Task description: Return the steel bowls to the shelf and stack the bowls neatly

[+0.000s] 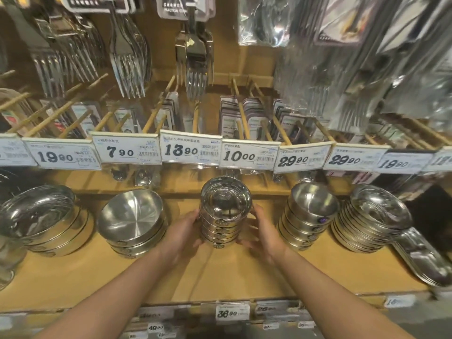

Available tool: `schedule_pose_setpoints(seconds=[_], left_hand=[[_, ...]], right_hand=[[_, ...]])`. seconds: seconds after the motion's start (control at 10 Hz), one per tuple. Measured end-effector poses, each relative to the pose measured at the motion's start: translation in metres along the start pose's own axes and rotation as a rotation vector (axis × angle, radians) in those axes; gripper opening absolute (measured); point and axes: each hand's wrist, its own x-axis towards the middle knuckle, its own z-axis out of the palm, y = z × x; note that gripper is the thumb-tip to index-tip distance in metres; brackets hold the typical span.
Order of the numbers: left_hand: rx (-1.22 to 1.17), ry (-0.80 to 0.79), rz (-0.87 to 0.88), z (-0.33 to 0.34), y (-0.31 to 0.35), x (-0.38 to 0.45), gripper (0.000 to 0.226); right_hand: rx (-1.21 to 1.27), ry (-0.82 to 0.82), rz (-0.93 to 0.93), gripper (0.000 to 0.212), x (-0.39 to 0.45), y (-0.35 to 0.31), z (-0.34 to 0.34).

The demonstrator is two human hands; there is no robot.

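I see a wooden shelf (220,272) in a shop aisle, price tags (190,150) above and packed forks (195,67) hanging beyond, where the centre bowl stack (223,216) stands between other stacks (133,223), left hand (182,234) and right hand (263,232) curled against its sides.

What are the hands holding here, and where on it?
Both hands, left and right, hold the middle bowl stack by its opposite sides, near the bottom.
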Motion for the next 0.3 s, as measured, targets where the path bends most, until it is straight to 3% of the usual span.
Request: schedule_pose_setpoints(seconds=[0.1, 0.3], left_hand=[[0.171, 0.14, 0.002, -0.004, 0.016, -0.013, 0.03], [0.234, 0.167, 0.057, -0.006, 0.029, -0.027, 0.019]], right_hand=[[0.003, 0.051, 0.011, 0.038, -0.012, -0.012, -0.007], [0.063, 0.108, 0.006, 0.036, -0.049, -0.033, -0.017]])
